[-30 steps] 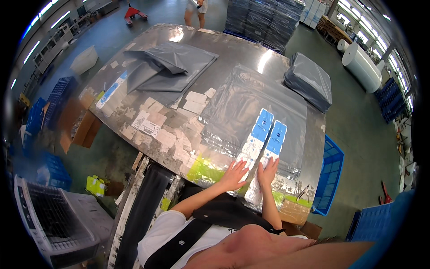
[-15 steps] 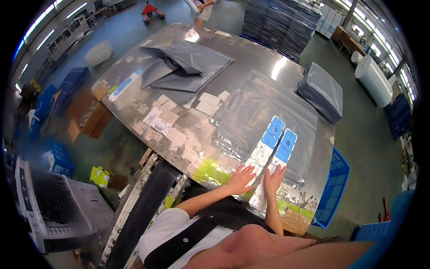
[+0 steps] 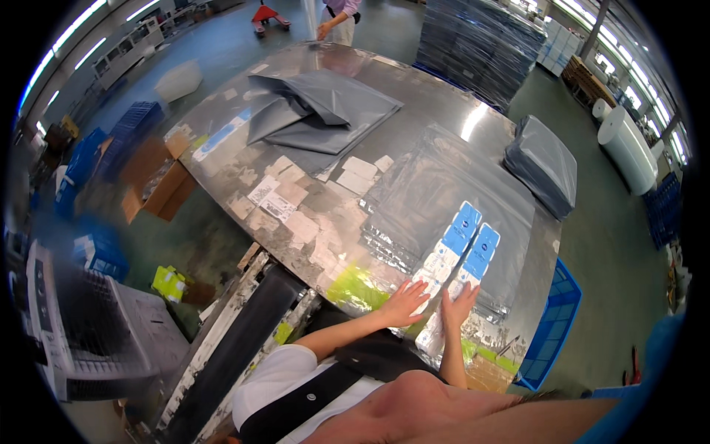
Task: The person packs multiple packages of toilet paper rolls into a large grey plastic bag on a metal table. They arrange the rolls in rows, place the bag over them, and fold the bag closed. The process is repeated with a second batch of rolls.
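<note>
Outspread left hand and right hand, clasping nothing, are seemingly aligning blue-and-white strips toward one o'clock, next needing steadiness.

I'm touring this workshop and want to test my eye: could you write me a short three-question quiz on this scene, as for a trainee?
1. True or false: the left hand touches the left blue-and-white strip, while the right hand touches the right blue-and-white strip.

2. Which of these is beside the right edge of the metal-topped table?
a) a red pallet truck
b) a blue plastic crate
c) an air cooler

3. Fill the gap: the folded plastic sheeting on the far left part of the table is dark ___ in colour.

Key: 1. True. 2. b. 3. Grey.
</note>
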Tool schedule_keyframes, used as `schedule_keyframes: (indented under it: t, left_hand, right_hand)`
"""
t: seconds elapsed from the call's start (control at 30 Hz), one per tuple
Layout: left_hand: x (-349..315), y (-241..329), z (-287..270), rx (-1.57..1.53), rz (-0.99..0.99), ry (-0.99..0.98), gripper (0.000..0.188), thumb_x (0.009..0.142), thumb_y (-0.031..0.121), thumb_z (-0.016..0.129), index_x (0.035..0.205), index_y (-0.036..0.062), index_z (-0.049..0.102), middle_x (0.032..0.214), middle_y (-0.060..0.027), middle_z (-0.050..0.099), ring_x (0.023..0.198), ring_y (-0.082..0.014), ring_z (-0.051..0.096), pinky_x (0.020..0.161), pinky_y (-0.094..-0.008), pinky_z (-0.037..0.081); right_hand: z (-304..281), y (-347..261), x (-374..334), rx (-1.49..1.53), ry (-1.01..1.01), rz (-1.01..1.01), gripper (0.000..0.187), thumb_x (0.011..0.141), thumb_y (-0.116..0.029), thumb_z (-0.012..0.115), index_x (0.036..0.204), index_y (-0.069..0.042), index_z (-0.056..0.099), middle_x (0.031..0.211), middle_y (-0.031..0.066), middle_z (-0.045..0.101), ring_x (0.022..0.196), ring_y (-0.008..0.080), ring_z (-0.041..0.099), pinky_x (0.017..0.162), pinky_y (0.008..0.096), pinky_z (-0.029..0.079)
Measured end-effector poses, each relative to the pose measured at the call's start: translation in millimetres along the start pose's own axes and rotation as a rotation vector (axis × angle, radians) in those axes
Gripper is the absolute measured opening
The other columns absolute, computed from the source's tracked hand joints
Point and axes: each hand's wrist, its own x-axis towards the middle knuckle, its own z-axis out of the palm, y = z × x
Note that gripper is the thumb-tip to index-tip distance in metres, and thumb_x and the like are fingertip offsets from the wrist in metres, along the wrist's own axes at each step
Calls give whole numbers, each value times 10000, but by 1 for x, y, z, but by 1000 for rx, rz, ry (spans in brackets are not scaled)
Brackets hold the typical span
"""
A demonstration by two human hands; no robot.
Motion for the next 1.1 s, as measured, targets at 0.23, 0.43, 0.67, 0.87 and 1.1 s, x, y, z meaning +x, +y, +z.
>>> schedule_keyframes:
  t: [0.23,0.43,0.67,0.87,1.1]
  left_hand:
    - [-2,-1,3,29,5,-5,598,779,351,568,1265,32,431,1387,-177,307,1318,-297,236,1067,-475,153]
    - [-2,-3,5,35,4,-7,600,789,362,562,1270,31,423,1394,-180,291,1322,-299,227,1065,-479,150]
    - [-2,-4,9,16,-6,-33,598,803,361,548,1280,29,409,1408,-188,266,1333,-308,207,1066,-487,142]
    - [-2,-4,10,14,-5,3,600,794,367,555,1269,27,421,1393,-178,291,1324,-299,221,1072,-473,142]
    - [-3,-4,7,15,0,2,598,791,360,561,1266,24,422,1386,-181,300,1321,-300,226,1071,-472,146]
  right_hand:
    - [5,7,0,-12,9,-9,775,690,-354,685,1306,-18,355,1399,263,206,1242,439,275,1002,471,280]
    - [4,9,1,8,-6,-21,794,664,-361,708,1299,-23,373,1398,269,201,1261,435,252,1015,473,265]
    - [4,8,1,4,9,-23,773,671,-352,703,1295,-29,380,1396,273,199,1256,439,256,1013,485,262]
    - [4,7,0,-8,12,-34,753,681,-353,694,1290,-35,386,1397,266,202,1246,441,267,1004,490,269]
    - [4,6,0,2,15,-40,747,687,-340,691,1293,-35,378,1395,272,198,1234,446,278,1000,490,272]
